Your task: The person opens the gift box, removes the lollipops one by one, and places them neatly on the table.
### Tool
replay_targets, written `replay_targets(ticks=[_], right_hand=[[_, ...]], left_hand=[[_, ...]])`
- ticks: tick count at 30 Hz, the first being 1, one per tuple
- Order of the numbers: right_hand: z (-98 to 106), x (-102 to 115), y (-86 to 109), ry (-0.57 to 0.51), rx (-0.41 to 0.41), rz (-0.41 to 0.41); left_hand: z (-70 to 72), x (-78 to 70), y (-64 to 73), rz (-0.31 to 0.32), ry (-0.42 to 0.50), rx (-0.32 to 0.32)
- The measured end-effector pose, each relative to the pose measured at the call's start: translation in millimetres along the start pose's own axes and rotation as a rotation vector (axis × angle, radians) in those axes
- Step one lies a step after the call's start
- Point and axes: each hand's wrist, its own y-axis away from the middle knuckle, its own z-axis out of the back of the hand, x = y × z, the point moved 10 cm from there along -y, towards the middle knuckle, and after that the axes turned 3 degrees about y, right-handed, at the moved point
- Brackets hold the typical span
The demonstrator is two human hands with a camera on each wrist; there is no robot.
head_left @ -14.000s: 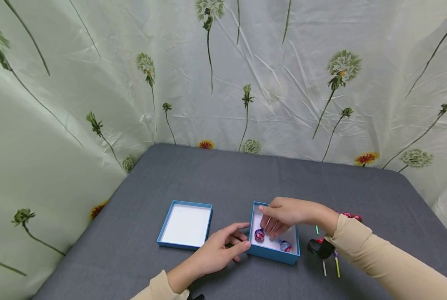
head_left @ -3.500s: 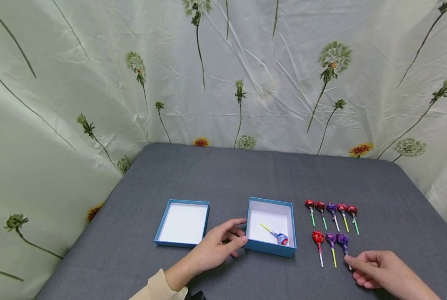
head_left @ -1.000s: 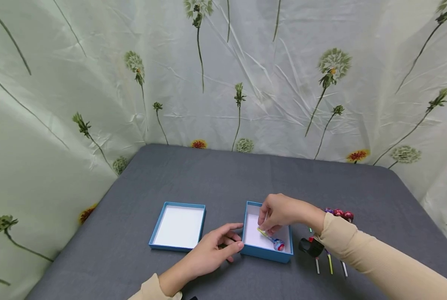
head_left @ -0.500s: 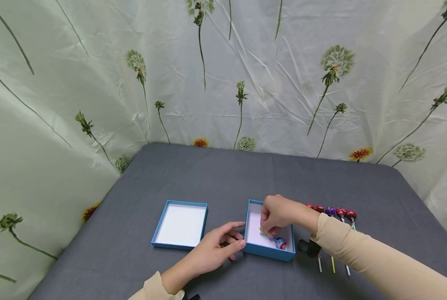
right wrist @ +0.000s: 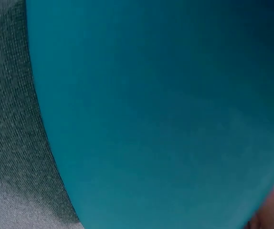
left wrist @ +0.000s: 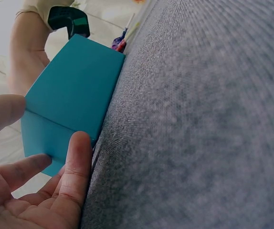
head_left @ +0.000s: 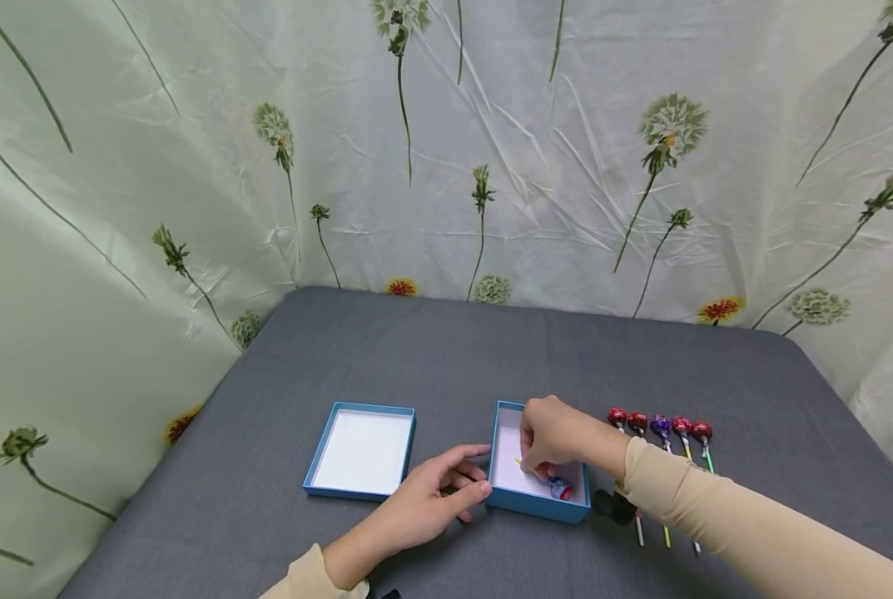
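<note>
In the head view an open blue box [head_left: 538, 503] with a white inside stands on the table. One lollipop [head_left: 561, 488] in a blue and red wrapper lies in its front part, its yellow stick slanting back to the left. My right hand [head_left: 560, 433] reaches down into the box and pinches that stick; the fingertips are partly hidden. At the box's left side rests my left hand [head_left: 439, 497], fingers loosely spread. The left wrist view shows its fingers touching the blue outer wall [left wrist: 75, 86]. Another blue wall [right wrist: 151, 119] fills most of the right wrist view.
The shallow blue lid [head_left: 362, 449], white side up, lies left of the box. To the right is a back row of several lollipops [head_left: 661, 426]; in front of it, lollipop sticks [head_left: 667, 537] show past my right sleeve. A flowered curtain [head_left: 446, 166] hangs behind the grey table [head_left: 431, 349].
Since 3.5 seconds ago, my right hand has left a purple lollipop in the front row and entered the box. In the last second its fingers slid along the stick towards the candy. My left hand stayed.
</note>
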Motion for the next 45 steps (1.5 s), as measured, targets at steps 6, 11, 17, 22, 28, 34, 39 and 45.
replay_targets(ticks=[6,11,17,22,28,34,39,45], right_hand=[[-0.6,1.5,0.5,-0.037,-0.035,0.007],[-0.3,0.6,0.7,-0.048,-0.057,0.008],[3.1,-2.9,7.4,-0.098,0.017,0.008],[-4.5,-6.2,19.7,-0.146,0.177,-0.020],[-11.8,-5.7,24.1,-0.142,0.242,-0.026],[-16.2,-5.1,23.2,-0.159,0.291,-0.025],[-17.0,-5.5,21.6,-0.168,0.287,-0.006],[-15.6,-8.9,17.4,-0.191,0.256,-0.038]], left_hand=[[-0.5,1.3,0.2,0.010,0.005,0.001],[-0.2,0.3,0.3,0.002,-0.001,-0.001],[-0.5,-2.2,0.2,-0.015,-0.005,0.001],[-0.6,-4.4,0.2,-0.022,-0.014,0.001],[-1.0,-5.8,0.5,-0.027,-0.016,0.001],[-2.1,-4.7,0.7,-0.021,-0.005,0.007],[-2.7,-3.4,0.6,-0.022,-0.001,0.010],[-2.0,-2.1,0.2,-0.025,-0.007,0.000]])
